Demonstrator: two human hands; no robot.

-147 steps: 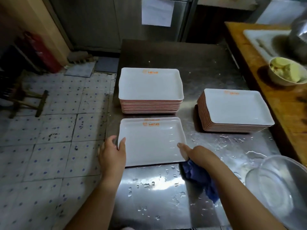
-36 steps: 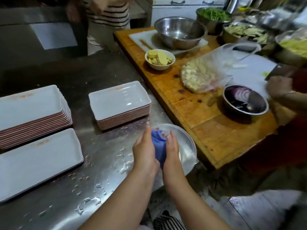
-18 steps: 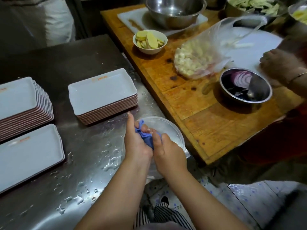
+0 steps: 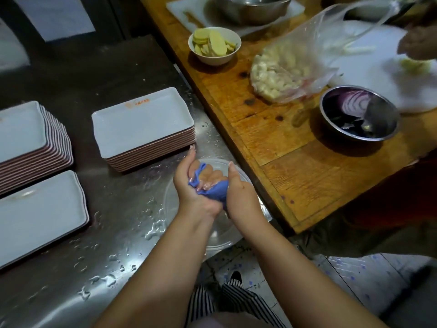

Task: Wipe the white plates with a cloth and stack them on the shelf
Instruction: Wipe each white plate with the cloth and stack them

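— Where's the blue cloth (image 4: 214,192)?
— Bunched between both hands, over the clear bowl (image 4: 238,233) at the steel counter's (image 4: 123,233) right edge. Left hand (image 4: 191,185) and right hand (image 4: 238,195) both curl tightly around it.

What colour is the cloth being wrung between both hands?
Blue; the cloth shows clearly in the head view.

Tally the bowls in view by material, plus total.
Clear plastic bowl under the hands: 1
White ceramic bowl of yellow slices: 1
Metal bowls: 2, one with red onion, one large at top edge
Total: 4
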